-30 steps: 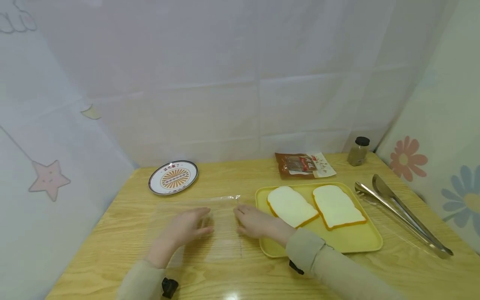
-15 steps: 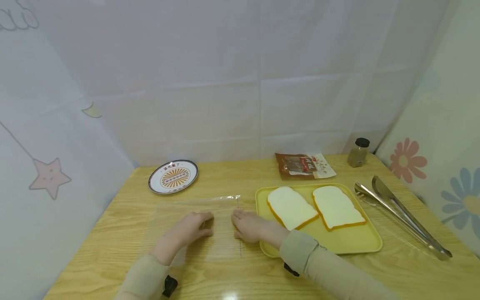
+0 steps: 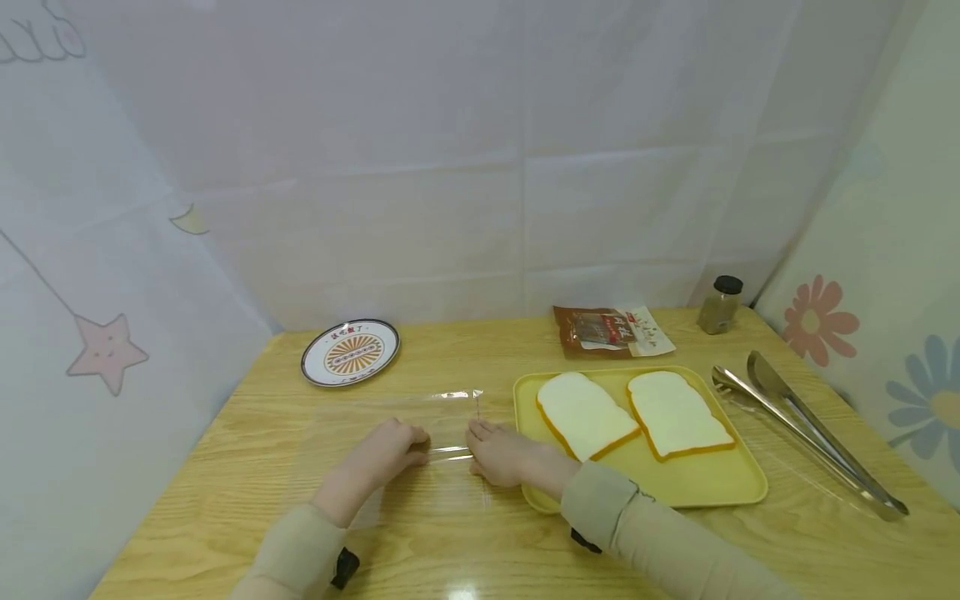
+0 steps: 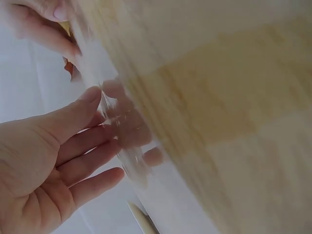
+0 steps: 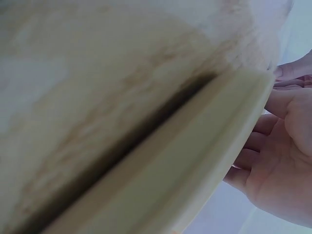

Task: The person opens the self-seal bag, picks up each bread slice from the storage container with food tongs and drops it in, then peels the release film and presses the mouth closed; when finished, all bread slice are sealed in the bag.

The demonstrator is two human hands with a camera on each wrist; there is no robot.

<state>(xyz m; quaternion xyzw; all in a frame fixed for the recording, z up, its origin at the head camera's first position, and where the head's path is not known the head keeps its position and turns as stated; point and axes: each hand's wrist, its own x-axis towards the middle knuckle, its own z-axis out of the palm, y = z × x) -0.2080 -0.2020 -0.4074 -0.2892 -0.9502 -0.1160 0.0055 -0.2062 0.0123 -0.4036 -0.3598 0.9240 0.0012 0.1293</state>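
A clear plastic film [image 3: 448,429] lies on the wooden table, with a shiny fold running between the two hands. My left hand [image 3: 382,452] pinches the film's raised fold from the left; in the left wrist view its thumb and forefinger meet at the film, and the other fingers are bent loosely. My right hand [image 3: 501,454] holds the film's right side, beside the yellow tray [image 3: 693,492]. In the right wrist view, the tray's edge covers part of the right hand [image 5: 282,161], including its fingertips. Two bread slices [image 3: 585,415] with orange-brown crusts lie on the tray.
Behind the left hand lies a patterned round plate [image 3: 351,353]. A brown-and-white food packet [image 3: 611,332] and a jar [image 3: 720,307] with a black lid are at the back. Metal tongs [image 3: 806,442] rest right of the tray, near the table's right edge.
My right hand has come slightly nearer the front, and both hands sit lower on the film. Bright fold lines have appeared in the film between them. Tray, bread and plate stay put.
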